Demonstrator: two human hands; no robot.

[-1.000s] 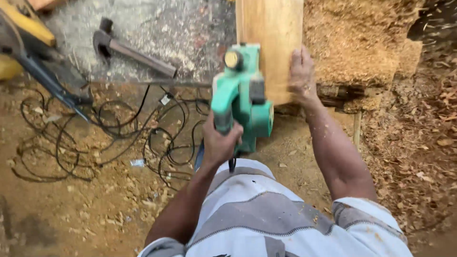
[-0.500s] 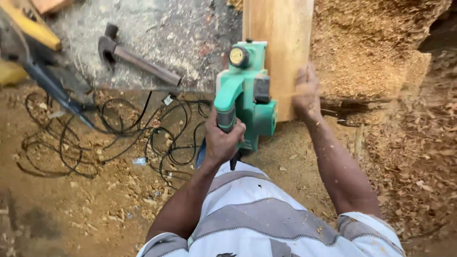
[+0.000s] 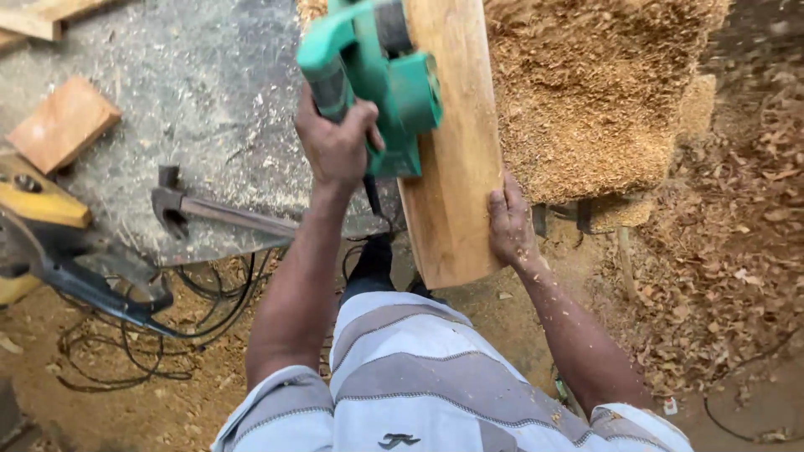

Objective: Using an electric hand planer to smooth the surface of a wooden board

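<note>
My left hand grips the handle of a green electric planer, which rests on a long light wooden plank running away from me. The planer sits on the plank's left half, near the top of the view, its front end cut off by the frame. My right hand presses flat against the plank's right edge close to its near end. The plank's near end overhangs the dirt ground in front of my striped shirt.
A hammer lies on the grey dusty bench top at left, with a wood block beyond it. A yellow and blue power tool and tangled black cables lie lower left. A heap of wood shavings covers the right.
My left hand has pushed the planer forward along the plank, away from me. The right hand stays at the plank's right edge near its end.
</note>
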